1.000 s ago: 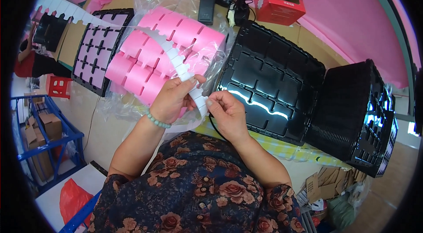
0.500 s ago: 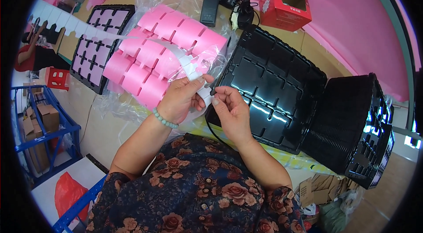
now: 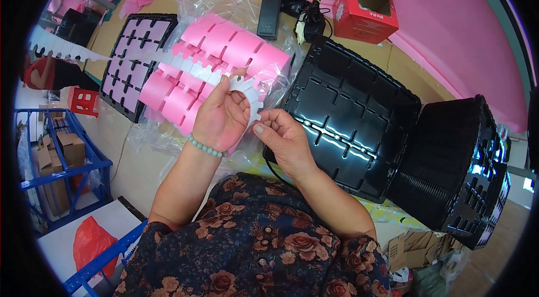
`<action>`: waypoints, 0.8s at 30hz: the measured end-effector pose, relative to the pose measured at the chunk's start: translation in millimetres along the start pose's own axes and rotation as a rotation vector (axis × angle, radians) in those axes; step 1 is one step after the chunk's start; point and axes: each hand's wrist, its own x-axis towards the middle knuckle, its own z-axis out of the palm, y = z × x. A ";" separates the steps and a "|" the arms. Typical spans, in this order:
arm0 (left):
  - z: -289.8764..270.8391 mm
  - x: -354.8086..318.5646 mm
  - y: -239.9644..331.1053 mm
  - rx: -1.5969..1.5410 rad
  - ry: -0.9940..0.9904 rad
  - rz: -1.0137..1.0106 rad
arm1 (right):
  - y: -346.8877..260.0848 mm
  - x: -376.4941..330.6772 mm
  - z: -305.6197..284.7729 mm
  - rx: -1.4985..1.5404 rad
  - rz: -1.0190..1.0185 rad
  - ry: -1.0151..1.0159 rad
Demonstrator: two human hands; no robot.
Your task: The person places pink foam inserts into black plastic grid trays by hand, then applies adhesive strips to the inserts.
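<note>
A long white strip (image 3: 247,86) with a notched edge runs from the far left, across the pink sheets, to my hands. My left hand (image 3: 224,120) is turned palm up with fingers curled, and the strip passes between its thumb and forefinger, bending round the fingertips. With thumb and forefinger, my right hand (image 3: 285,139) pinches the strip's near part beside the left palm. Under the strip lie curved pink slotted sheets (image 3: 241,38) in clear plastic wrap. Immediately right of my hands sits a glossy black slotted tray (image 3: 342,111).
A tall stack of black trays (image 3: 441,159) stands at the right. A black tray with lilac inserts (image 3: 132,66) lies at the left. Along the back are a black box-shaped device (image 3: 269,17), coiled cables (image 3: 313,21) and a red box (image 3: 365,13). A blue rack (image 3: 84,165) stands lower left.
My left hand has moved up and left and turned its palm upward, with the strip now curving round its fingers. My right hand has shifted slightly left, still pinching.
</note>
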 end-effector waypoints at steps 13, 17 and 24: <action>-22.4 -19.3 -20.7 0.185 0.005 -0.081 | 7.8 5.5 -2.8 -0.065 -0.250 0.164; -12.7 -13.1 -8.6 -0.214 -0.109 -0.072 | 18.3 -1.6 -22.5 -0.306 -0.026 0.118; -11.7 0.3 1.2 -0.290 -0.164 0.032 | 11.7 -0.8 -4.5 -0.027 0.074 -0.012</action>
